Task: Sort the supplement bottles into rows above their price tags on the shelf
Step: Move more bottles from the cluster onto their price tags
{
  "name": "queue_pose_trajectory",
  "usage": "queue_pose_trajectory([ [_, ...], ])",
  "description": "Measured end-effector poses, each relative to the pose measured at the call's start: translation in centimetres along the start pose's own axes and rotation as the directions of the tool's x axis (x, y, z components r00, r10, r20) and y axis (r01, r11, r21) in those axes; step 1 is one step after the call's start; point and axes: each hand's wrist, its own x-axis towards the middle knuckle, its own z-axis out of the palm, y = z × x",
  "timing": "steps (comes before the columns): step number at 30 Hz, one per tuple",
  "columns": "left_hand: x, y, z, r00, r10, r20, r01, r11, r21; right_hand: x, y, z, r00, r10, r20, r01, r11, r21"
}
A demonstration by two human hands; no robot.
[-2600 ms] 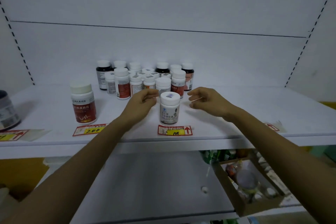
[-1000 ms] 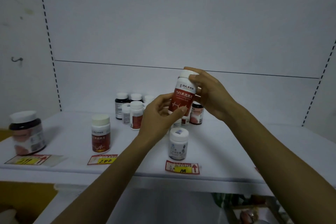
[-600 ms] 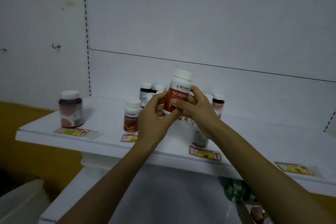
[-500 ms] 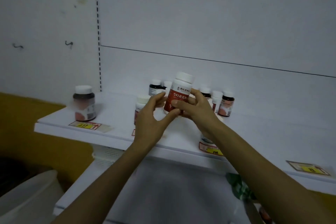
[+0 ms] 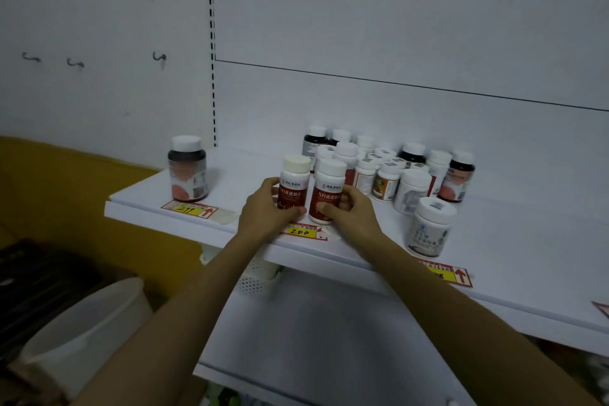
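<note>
Far left on the shelf (image 5: 527, 273): dark bottle (image 5: 188, 171), white cap on, upright just behind the 299 tag (image 5: 189, 209); contents not readable. Below left, a white bin (image 5: 89, 316), inside not visible. Left hand (image 5: 263, 211) is wrapped around the cream-capped red bottle (image 5: 293, 186), thumb low on the front. Right hand (image 5: 351, 212) is wrapped around the white-capped red bottle (image 5: 328, 188), thumb across the label. Both bottles are upright, capped, side by side, touching or nearly so, standing on the shelf just behind the 200 tag (image 5: 301, 231). A mixed cluster of capped bottles (image 5: 385, 168) sits farther back and right. Near right, one white bottle (image 5: 428, 227) stands behind the 108 tag (image 5: 445, 273). All bottles shut, fill unknown.
</note>
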Motion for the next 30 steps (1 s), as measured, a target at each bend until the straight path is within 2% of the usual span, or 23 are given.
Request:
queue_pose_trajectory([
  [8, 0.3, -0.4, 0.5, 1.000, 0.008, -0.013, -0.007, 0.998, 0.070, 0.1, 1.1, -0.2, 0.999, -0.054, 0.002, 0.054, 0.999, 0.002],
  [19, 0.1, -0.6, -0.4, 0.997, 0.020, 0.069, -0.020, 1.000, -0.004, 0.0, 1.2, -0.2, 0.996, -0.076, 0.051, 0.078, 0.996, -0.036],
  [30, 0.6, -0.7, -0.3, 0.994, 0.037, 0.101, -0.039, 0.999, 0.011, 0.1, 1.4, -0.2, 0.996, -0.066, 0.064, 0.072, 0.993, -0.095],
])
